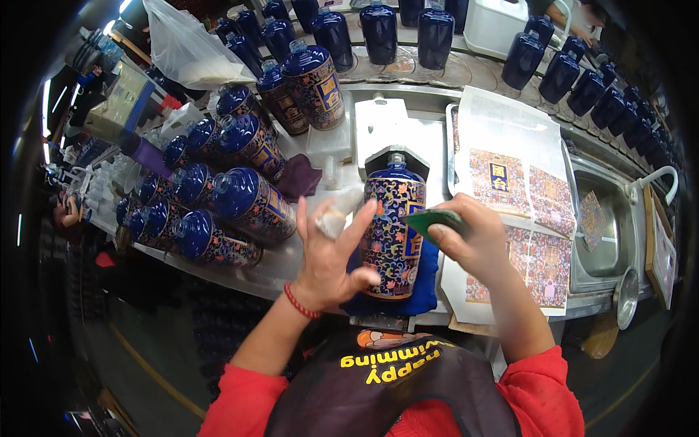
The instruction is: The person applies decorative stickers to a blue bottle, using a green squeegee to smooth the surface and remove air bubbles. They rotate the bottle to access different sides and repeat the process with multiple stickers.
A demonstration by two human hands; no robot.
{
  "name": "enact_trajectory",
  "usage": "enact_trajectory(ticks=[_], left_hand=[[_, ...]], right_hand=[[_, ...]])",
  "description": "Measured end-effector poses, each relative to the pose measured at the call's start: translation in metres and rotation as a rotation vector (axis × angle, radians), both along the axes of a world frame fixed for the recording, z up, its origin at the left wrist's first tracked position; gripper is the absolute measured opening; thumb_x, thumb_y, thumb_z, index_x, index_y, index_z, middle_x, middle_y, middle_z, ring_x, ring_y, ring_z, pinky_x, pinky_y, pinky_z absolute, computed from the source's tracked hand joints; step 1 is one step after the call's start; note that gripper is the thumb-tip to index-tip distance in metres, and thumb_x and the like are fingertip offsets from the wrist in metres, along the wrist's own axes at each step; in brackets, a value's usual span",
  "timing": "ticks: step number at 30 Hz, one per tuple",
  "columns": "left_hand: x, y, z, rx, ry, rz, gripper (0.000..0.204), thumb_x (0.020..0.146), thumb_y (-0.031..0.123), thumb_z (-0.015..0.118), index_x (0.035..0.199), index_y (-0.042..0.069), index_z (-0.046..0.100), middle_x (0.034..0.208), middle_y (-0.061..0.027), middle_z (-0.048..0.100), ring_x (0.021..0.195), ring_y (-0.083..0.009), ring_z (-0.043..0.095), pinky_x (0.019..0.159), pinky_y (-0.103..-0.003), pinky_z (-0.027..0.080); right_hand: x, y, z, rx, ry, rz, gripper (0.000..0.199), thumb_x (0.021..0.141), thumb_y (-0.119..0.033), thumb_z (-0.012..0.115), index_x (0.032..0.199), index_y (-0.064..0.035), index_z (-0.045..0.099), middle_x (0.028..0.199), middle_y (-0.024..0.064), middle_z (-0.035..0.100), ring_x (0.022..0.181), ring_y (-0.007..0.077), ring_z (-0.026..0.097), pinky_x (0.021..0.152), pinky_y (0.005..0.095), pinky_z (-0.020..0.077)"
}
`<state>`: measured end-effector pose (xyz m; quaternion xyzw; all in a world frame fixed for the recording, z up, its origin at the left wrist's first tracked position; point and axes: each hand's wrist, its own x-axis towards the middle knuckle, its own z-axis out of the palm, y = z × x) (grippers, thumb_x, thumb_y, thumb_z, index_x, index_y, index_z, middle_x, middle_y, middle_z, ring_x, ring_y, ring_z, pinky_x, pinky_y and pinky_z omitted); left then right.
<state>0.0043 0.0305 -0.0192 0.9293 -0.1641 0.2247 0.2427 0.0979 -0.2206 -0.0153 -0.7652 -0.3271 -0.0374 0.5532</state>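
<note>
At the counter (pixel 275 275), the right grip (pixel 472 237) pinches a green scraper (pixel 431 218).

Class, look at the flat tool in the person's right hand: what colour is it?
The flat tool is green; it shows best in the head view.

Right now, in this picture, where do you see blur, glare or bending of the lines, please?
Head view: the left grip has smeared fingertips, likely from motion; head view: the patterned bottle between the hands is fairly clear; head view: small glints on the blue bottles at left; head view: the counter edge bends, and the picture corners go black.
</note>
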Motion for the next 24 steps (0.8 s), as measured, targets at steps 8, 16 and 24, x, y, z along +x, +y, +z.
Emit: enact_trajectory(ticks=[8,16,24], left_hand=[[0.041,0.006,0.007,0.126,-0.056,0.002,0.079,0.093,0.075,0.041,0.144,0.017,0.059,0.128,-0.0079,0.065,0.13,-0.0307,0.042,0.117,-0.063,0.004],[0.042,0.007,0.003,0.103,-0.037,0.016,0.078,0.095,0.073,0.04,0.144,0.014,0.058,0.126,-0.0105,0.065,0.129,-0.0321,0.044,0.117,-0.064,0.005],[0.04,0.006,0.006,0.119,-0.081,0.031,0.076,0.096,0.072,0.04,0.14,0.015,0.061,0.135,-0.0139,0.06,0.132,-0.0331,0.04,0.118,-0.063,0.005]], right_hand=[[-0.015,-0.007,-0.009,-0.049,0.127,-0.092,0.019,0.085,-0.014,0.075,0.099,-0.001,0.07,0.082,0.0082,0.062,0.073,0.0182,0.06,0.067,0.0316,0.0466],[-0.019,-0.009,-0.005,-0.061,0.175,-0.1,0.019,0.086,-0.014,0.074,0.099,-0.0008,0.07,0.081,0.0075,0.061,0.072,0.0184,0.059,0.066,0.0309,0.0461],[-0.018,-0.007,-0.005,-0.023,0.069,-0.092,0.016,0.085,-0.007,0.074,0.098,-0.0002,0.07,0.077,0.0068,0.058,0.066,0.0165,0.054,0.06,0.0305,0.0423]])
